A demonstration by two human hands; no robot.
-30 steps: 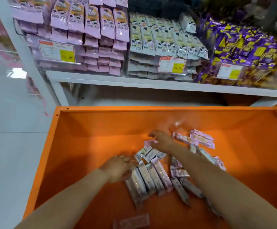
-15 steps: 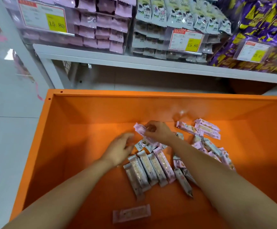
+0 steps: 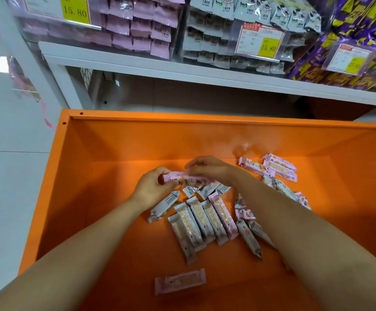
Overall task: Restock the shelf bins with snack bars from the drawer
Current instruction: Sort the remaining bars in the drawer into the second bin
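surface: an orange drawer [image 3: 106, 153], open below a white shelf [image 3: 182, 70]; pale tiled floor [image 3: 7, 187] to its left; on the shelf, clear bins [image 3: 48, 30] hold pink packets [image 3: 137, 30], grey-white packets [image 3: 216, 48] and purple packets [image 3: 350, 30]; yellow price tags [image 3: 76, 10] hang on the bin fronts; on the drawer floor, loose snack bars [image 3: 205, 218] lie in a rough row between the forearms; a smaller cluster [image 3: 276, 168] lies near the back right; a single bar [image 3: 180, 281] lies apart, nearest the camera; left hand [image 3: 151, 189] and right hand [image 3: 214, 169] meet above the row; each grips one end of a pink snack bar [image 3: 182, 177], fingers curled round it, the bar held level.

obscured: the right forearm covers part of the row; the frame edge cuts off the bin tops; wrapper print is unreadable; the held bar is blurred.
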